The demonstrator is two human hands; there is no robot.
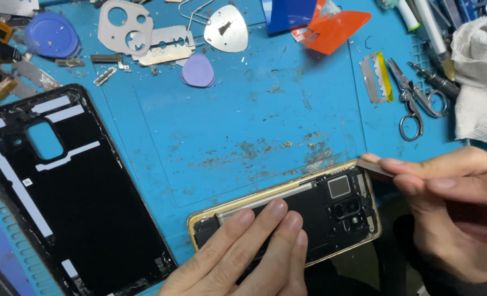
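Opened phone (303, 214), gold-rimmed, black inner plate and camera module exposed, lies at 6 o'clock on the scuffed, debris-flecked blue mat (243, 109) covering the worktop. Left hand (243, 257) rests flat, fingers extended, pressing the phone; grip open, holding nothing. Right hand (451, 203), at 4 o'clock, pinches a thin metal blade (376, 169) against the phone's upper right corner. Detached black back cover (62, 192) lies at 8 o'clock; scissors (416, 101) at 2 o'clock.

The left hand (249, 255) comes in from six o'clock, palm down, its four fingers (271, 216) laid flat and close together, pointing toward one o'clock. The right hand (451, 211) enters from three o'clock, thumb and forefinger pinched together, their tips aimed toward nine o'clock, the other fingers curled beneath.
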